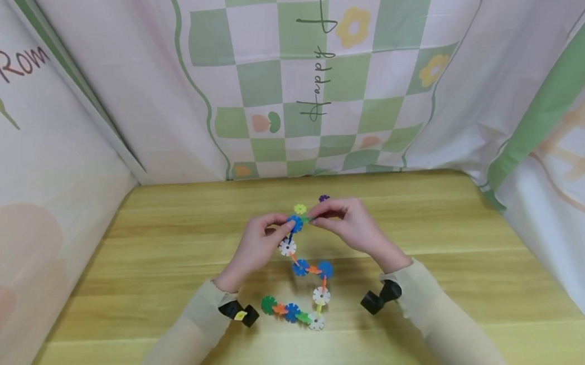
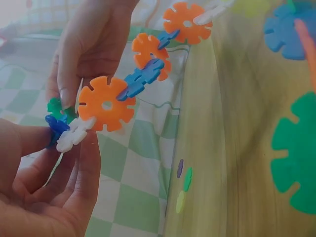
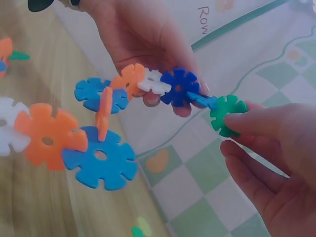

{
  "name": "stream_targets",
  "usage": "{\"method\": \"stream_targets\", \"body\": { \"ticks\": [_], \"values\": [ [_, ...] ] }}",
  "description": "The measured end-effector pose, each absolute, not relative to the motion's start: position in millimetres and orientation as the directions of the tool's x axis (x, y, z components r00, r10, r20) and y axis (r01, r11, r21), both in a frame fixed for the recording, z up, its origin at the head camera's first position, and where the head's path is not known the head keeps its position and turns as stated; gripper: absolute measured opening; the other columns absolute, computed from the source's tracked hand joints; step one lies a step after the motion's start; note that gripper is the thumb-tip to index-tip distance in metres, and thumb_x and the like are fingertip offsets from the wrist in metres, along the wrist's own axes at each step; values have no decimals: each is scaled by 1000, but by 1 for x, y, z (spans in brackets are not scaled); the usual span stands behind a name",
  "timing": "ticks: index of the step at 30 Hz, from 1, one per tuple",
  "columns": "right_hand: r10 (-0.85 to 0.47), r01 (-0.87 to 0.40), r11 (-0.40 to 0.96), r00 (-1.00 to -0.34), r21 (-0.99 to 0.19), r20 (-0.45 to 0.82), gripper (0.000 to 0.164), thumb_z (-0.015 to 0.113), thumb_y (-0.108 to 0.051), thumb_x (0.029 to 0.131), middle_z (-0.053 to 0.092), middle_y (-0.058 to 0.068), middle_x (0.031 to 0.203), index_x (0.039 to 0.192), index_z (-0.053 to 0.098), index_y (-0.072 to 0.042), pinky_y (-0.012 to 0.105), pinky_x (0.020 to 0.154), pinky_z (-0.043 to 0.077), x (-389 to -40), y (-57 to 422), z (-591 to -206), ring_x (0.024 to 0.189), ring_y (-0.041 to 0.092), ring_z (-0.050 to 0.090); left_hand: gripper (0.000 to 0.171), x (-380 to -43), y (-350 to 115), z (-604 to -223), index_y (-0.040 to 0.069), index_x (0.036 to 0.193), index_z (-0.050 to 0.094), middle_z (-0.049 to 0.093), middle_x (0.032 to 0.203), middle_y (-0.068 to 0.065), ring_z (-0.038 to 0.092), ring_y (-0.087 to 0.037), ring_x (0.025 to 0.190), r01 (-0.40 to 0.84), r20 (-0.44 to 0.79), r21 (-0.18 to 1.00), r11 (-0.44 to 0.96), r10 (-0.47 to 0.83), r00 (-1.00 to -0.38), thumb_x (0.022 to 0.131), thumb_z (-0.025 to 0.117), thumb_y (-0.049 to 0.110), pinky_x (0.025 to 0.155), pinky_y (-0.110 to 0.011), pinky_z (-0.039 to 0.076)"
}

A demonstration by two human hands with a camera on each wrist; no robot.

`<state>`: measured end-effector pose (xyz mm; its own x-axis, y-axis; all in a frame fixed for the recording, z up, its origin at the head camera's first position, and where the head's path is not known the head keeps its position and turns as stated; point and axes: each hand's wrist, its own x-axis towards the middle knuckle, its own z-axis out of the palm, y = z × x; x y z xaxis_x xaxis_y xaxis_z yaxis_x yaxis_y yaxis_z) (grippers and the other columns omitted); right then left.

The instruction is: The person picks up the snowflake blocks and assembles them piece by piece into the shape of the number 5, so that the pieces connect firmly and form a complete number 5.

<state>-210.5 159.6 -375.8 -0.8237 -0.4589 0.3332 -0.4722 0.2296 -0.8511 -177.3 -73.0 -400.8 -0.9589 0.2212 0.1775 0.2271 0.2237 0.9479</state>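
One chain [image 1: 301, 268] of interlocked snowflake discs runs from centre frame down to lower centre in the head view, its lower part lying on the wooden table [image 1: 467, 282], its upper end lifted between both hands. Counted in that view, the chain shows about four blue discs, three white, several small orange connectors and two green at the lower end; edge-on pieces cannot be counted with certainty. Two loose discs lie on the table just above the hands: one yellow-green disc [image 1: 300, 208] and one purple disc [image 1: 324, 198]. The left hand [image 1: 258, 247], left of centre, has fingers curled and pinches the dark blue disc [image 3: 177, 87] at the chain's top end. The right hand [image 1: 351, 222], right of centre, pinches one green disc [image 3: 226, 114] between thumb and forefinger, held against a thin blue piece at that end; whether it is fully seated cannot be told. Both wrists are raised off the table, forearms converging from the lower frame edge. Patterned cloth [image 1: 299, 77] fills the upper frame.
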Motion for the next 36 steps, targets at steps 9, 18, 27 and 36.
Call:
{"method": "stream_targets", "body": {
  "ticks": [9, 18, 27, 36],
  "values": [
    [-527, -530, 245, -776, -812, 347, 11, 74, 1, 92, 76, 4, 99, 98, 80, -6, 32, 77, 60, -212, 166, -373, 90, 19, 72, 20, -174, -69, -400, 6, 107, 75, 71, 97, -2, 68, -17, 78, 230, 174, 943, 243, 230, -958, 103, 64, 22, 59, -25, 50],
    [-552, -522, 253, -769, -814, 322, 10, 74, 1, 92, 76, 3, 94, 95, 80, -6, 32, 72, 60, -214, 169, -369, 83, 22, 73, 18, -175, -66, -403, 6, 106, 76, 72, 98, -2, 68, -17, 79, 230, 182, 947, 223, 217, -959, 103, 65, 21, 64, -27, 54],
    [-585, -592, 279, -729, -756, 355, 10, 75, 0, 91, 76, -2, 94, 96, 80, -7, 30, 70, 59, -214, 169, -366, 83, 18, 72, 17, -176, -64, -404, 6, 105, 77, 73, 94, -2, 64, -17, 73, 248, 201, 944, 218, 217, -955, 102, 66, 20, 59, -23, 49],
    [-568, -556, 300, -757, -775, 323, 14, 78, -5, 90, 76, -2, 100, 104, 79, -8, 34, 81, 59, -214, 168, -368, 93, 20, 72, 21, -176, -69, -402, 6, 106, 76, 71, 97, -3, 66, -19, 80, 221, 167, 947, 234, 228, -959, 103, 65, 24, 66, -27, 54]
  ]
}}
